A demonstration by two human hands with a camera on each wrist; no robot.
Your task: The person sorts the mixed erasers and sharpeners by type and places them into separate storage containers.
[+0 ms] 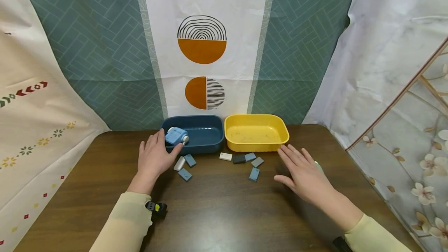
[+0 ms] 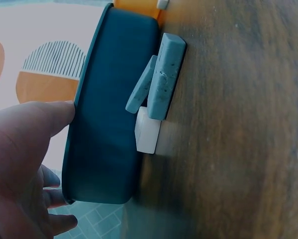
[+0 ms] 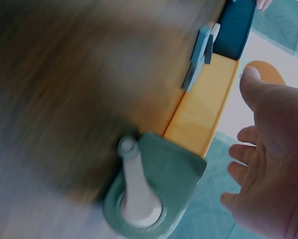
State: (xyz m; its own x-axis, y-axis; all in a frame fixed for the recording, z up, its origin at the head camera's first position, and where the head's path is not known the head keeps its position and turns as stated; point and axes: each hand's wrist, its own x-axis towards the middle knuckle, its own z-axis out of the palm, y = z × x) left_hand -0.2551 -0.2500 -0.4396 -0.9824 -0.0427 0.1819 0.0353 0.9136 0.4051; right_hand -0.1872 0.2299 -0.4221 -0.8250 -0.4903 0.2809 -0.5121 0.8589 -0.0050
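Even, bright light; right wrist view heavily motion-blurred.

The desk [image 1: 224,213] looks like dark wood with a visible grain and a low satin sheen, while the blue tray [image 1: 204,141] and the yellow tray [image 1: 257,145] on it are smooth moulded plastic, the yellow one faintly speckled inside. The small blocks [image 1: 185,174] scattered in front of them have a matt, slightly pitted surface in the left wrist view, and the light blue gadget [image 1: 176,135] on the blue tray's rim looks like glossy plastic. Behind hangs printed cloth [image 1: 105,49], matt and softly creased.
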